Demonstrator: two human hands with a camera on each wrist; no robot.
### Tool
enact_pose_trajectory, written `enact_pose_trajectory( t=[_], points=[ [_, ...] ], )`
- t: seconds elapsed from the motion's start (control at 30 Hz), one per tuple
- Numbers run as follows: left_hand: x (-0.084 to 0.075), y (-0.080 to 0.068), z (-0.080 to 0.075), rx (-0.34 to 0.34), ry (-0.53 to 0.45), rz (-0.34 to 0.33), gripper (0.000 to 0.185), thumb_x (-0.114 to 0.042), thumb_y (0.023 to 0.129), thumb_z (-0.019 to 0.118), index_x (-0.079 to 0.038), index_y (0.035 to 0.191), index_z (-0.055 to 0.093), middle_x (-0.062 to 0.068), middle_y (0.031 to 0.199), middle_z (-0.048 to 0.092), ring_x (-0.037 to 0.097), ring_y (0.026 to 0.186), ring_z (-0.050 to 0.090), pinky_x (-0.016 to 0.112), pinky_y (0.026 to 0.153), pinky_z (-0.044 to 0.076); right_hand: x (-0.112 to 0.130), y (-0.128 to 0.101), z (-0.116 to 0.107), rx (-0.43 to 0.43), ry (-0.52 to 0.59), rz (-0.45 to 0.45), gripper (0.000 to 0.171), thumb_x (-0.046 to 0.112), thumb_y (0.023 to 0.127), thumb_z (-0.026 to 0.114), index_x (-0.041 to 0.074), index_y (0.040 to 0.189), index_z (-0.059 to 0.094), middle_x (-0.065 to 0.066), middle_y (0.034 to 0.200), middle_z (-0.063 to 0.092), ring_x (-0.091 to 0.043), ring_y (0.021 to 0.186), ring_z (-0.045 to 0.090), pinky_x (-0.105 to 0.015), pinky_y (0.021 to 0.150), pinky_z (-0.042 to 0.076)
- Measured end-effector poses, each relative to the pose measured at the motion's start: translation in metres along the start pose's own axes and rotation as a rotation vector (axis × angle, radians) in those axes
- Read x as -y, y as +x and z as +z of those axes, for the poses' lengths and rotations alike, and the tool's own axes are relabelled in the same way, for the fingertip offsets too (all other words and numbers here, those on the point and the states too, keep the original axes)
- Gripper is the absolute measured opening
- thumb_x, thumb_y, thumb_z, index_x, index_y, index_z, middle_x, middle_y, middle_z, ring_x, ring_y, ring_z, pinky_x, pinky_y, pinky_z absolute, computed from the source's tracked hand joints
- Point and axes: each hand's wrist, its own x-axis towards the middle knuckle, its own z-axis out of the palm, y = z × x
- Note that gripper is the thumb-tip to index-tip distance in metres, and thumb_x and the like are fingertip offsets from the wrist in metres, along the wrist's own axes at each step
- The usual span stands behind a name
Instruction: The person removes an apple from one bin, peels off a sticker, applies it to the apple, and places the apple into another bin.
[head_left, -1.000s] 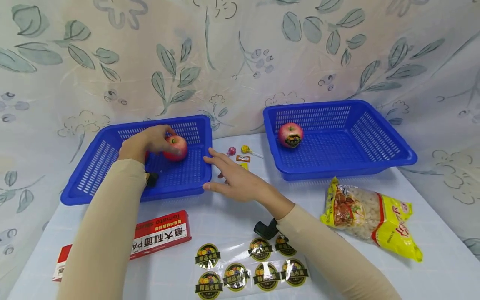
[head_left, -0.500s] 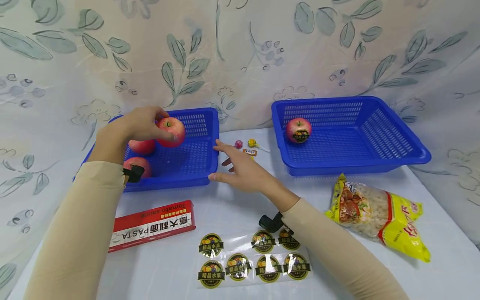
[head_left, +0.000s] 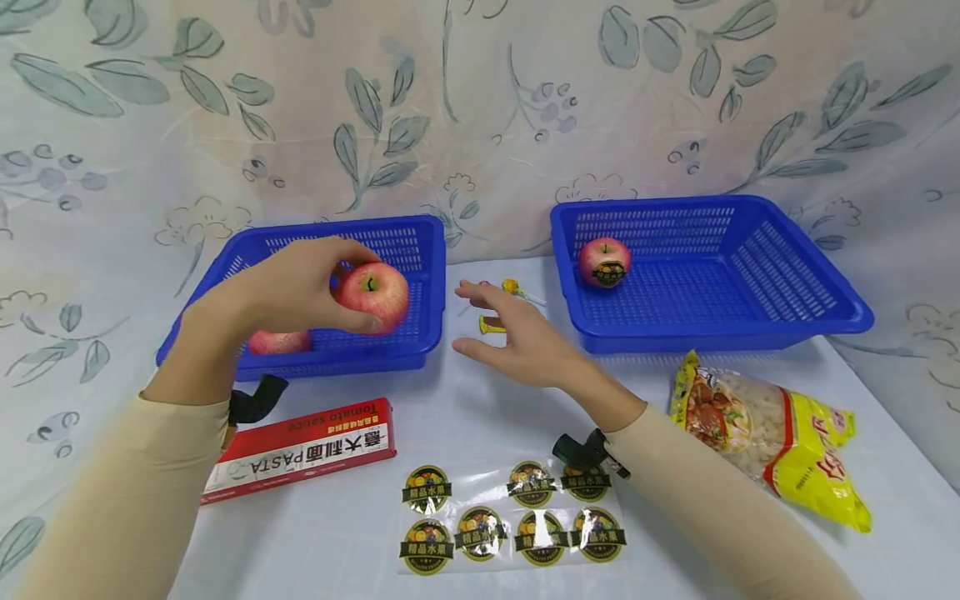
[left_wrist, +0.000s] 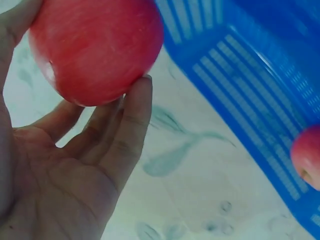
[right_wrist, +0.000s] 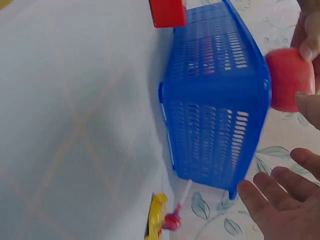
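Observation:
My left hand [head_left: 300,287] grips a red apple [head_left: 372,297] above the left blue basket [head_left: 420,346]; the same apple [left_wrist: 95,47] fills the left wrist view between thumb and fingers [left_wrist: 132,125]. Another red apple [head_left: 279,341] lies in that basket. My right hand [head_left: 517,337] hovers open over the table between the two baskets, holding nothing. In the right wrist view the right hand's fingers [right_wrist: 280,200] are spread beside the left basket [right_wrist: 215,100], and the held apple [right_wrist: 290,80] shows beyond it. A stickered apple [head_left: 604,262] sits in the right blue basket [head_left: 750,329].
A sheet of round fruit stickers [head_left: 510,517] lies at the front. A red pasta box [head_left: 300,450] lies front left, a yellow snack bag [head_left: 772,433] at right. Lollipops and small candies [head_left: 506,292] lie between the baskets. A leaf-print curtain hangs behind.
My left hand has lifted the apple out of the left basket and brought it right and nearer. The right hand shifted slightly right, away from the basket's edge.

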Motion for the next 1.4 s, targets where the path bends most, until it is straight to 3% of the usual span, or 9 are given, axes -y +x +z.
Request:
enact_pose_trajectory(
  t=[0.27,0.4,0.77,1.0,1.27,1.4],
  points=[
    [-0.035,-0.008,0.03,0.017,0.001,0.166,0.081,-0.048,0.077,0.088,-0.017,0.144,0.055,0.003,0.133,0.061,0.024,0.123,0.056,0.048,0.093,0.058,0.006,-0.03,-0.017,-0.016,0.018,-0.017,0.064,0.026,0.095,0.076,0.01,0.15,0.048,-0.003,0.149,0.054,-0.02,0.133,0.055,-0.039,0.106,0.051],
    [-0.042,-0.009,0.04,0.01,-0.037,0.199,0.087,-0.043,0.075,0.089,-0.014,0.148,0.05,0.001,0.133,0.061,0.02,0.122,0.058,0.044,0.096,0.057,0.01,-0.04,-0.02,-0.023,0.008,-0.032,0.061,0.028,0.094,0.077,0.014,0.147,0.05,0.001,0.145,0.057,-0.017,0.131,0.056,-0.036,0.103,0.053],
    [-0.057,-0.013,0.067,-0.041,-0.181,0.261,0.084,-0.043,0.075,0.09,-0.015,0.141,0.045,-0.003,0.126,0.063,0.013,0.116,0.06,0.038,0.097,0.056,0.013,-0.057,-0.023,-0.008,0.037,-0.05,0.06,0.023,0.093,0.079,0.015,0.146,0.052,-0.001,0.146,0.057,-0.015,0.122,0.062,-0.034,0.098,0.056],
    [-0.054,-0.023,0.085,-0.111,-0.237,0.281,0.075,-0.04,0.074,0.092,-0.019,0.132,0.049,-0.008,0.121,0.064,0.009,0.112,0.062,0.035,0.093,0.057,0.013,-0.058,-0.011,0.073,0.165,-0.039,0.055,0.022,0.094,0.077,0.017,0.144,0.053,0.003,0.14,0.06,-0.012,0.112,0.068,-0.031,0.096,0.057],
    [-0.061,-0.016,0.111,-0.215,-0.341,0.377,0.073,-0.043,0.073,0.093,-0.017,0.13,0.055,-0.009,0.122,0.065,0.007,0.111,0.063,0.034,0.095,0.057,0.008,-0.072,-0.02,0.094,0.28,-0.007,0.062,0.012,0.091,0.079,0.013,0.146,0.05,-0.002,0.139,0.06,-0.018,0.11,0.07,-0.034,0.094,0.058],
    [-0.064,-0.015,0.123,-0.213,-0.386,0.384,0.072,-0.042,0.075,0.093,-0.019,0.133,0.056,-0.011,0.125,0.063,0.007,0.114,0.062,0.033,0.098,0.055,0.003,-0.077,-0.027,0.12,0.296,0.018,0.06,0.011,0.091,0.079,0.013,0.145,0.051,-0.004,0.137,0.06,-0.02,0.112,0.069,-0.034,0.094,0.058]
  ],
)
